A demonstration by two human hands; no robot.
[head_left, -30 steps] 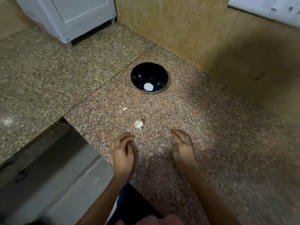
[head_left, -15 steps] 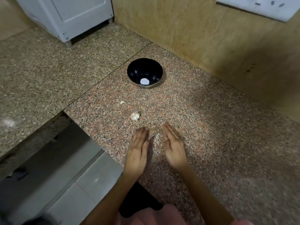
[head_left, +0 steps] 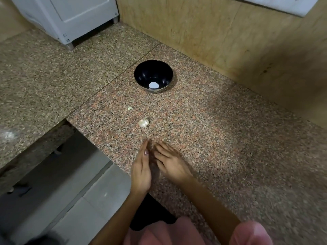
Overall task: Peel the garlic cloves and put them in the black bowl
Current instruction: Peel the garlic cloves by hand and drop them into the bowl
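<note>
left hand (head_left: 141, 171), right hand (head_left: 170, 164): fingers straight, nothing held, poised before papery white garlic clove (head_left: 143, 123) | round black bowl (head_left: 141, 76): set beyond, for receiving

Both forearms are bare from the wrists down to the bottom of the view. The left hand (head_left: 141, 174) has one nail with a glossy pinkish-mauve coat. The nails of the right hand (head_left: 170, 164) are too blurred to make out. A soft pink garment (head_left: 168, 232) runs along the bottom edge, with a rounded pink fold (head_left: 251, 234) of similar cloth at the lower right. Just above the pink, between the forearms, is a black patch (head_left: 150, 213); whether it is clothing is unclear.
</note>
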